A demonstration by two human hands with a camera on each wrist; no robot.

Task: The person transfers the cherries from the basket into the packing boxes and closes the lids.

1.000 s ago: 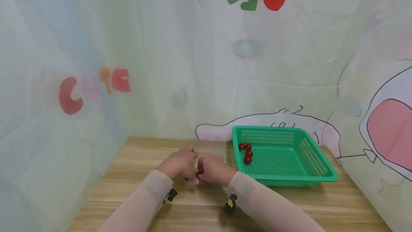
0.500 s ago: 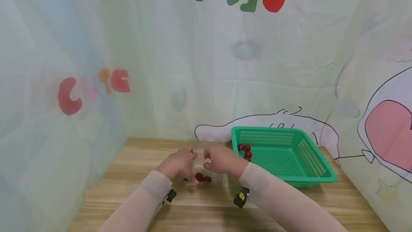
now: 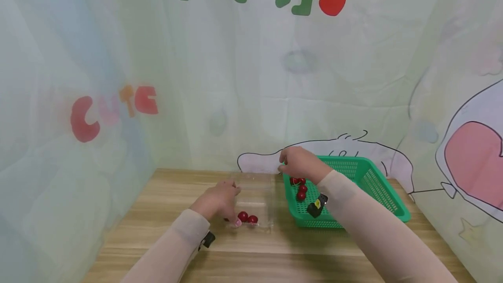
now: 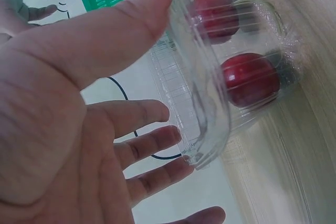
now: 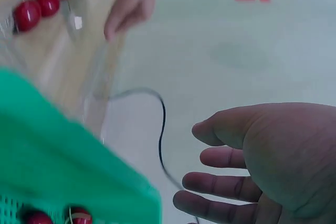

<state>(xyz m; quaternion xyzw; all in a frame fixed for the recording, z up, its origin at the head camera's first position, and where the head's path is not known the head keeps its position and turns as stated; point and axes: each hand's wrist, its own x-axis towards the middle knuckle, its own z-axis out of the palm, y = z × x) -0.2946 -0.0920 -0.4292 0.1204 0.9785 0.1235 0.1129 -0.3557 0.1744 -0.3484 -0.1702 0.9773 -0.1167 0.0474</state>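
Note:
A clear plastic box with red cherries at its front end lies on the table. My left hand rests against its left side; the left wrist view shows the thumb and fairly straight fingertips at the box's rim. Three cherries in the box show in the right wrist view. Above the left rim of a green plastic basket is my right hand, its fingers loosely bent with nothing between them. Several cherries lie at the basket's left end, some with stems.
The wooden table holds the box in the middle and the basket to its right. Behind hangs a printed cloth, which also closes off both sides.
My right hand has left the box, rising and moving right to above the basket's edge. The cherries in the box have come into sight. My left hand stays at the box.

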